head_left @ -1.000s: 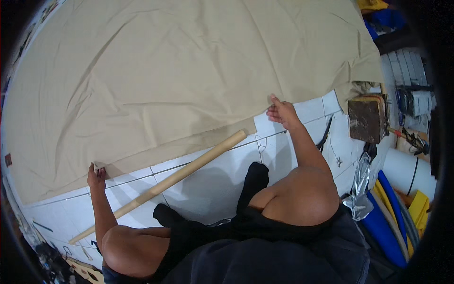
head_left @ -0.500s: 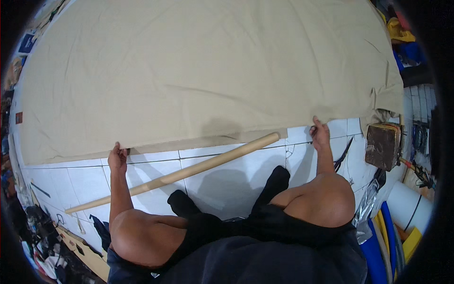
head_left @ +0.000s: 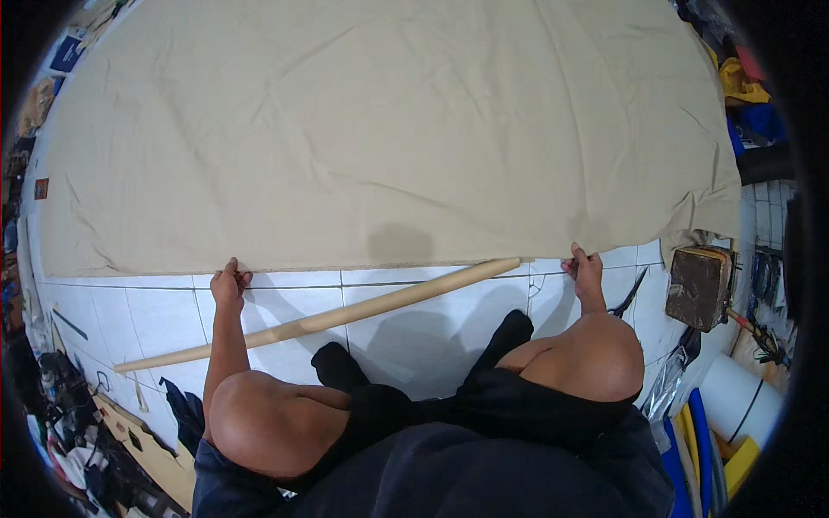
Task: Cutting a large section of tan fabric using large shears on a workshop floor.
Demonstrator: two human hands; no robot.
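At the near hem of the beige cloth (head_left: 380,129), the left hand (head_left: 228,283) is clenched on the fabric's edge, fingers curled over it, while the right hand (head_left: 585,269) pinches the same edge further along, well apart from the left. The cloth lies spread flat over the white tiled floor (head_left: 414,324), covering most of the view, its near edge running almost straight between the two grips. Just beside that edge, on the bare tiles, lies a long wooden pole (head_left: 328,318), slanting from near the right hand down toward the person's left. Beyond the right hand stand a dark brown block (head_left: 698,287) and a white roll (head_left: 732,399). As a judgement, the hem is best handled with equal tension in both hands, drawn level and kept parallel to the tile joints, so that the remaining shallow creases flatten rather than bunch.
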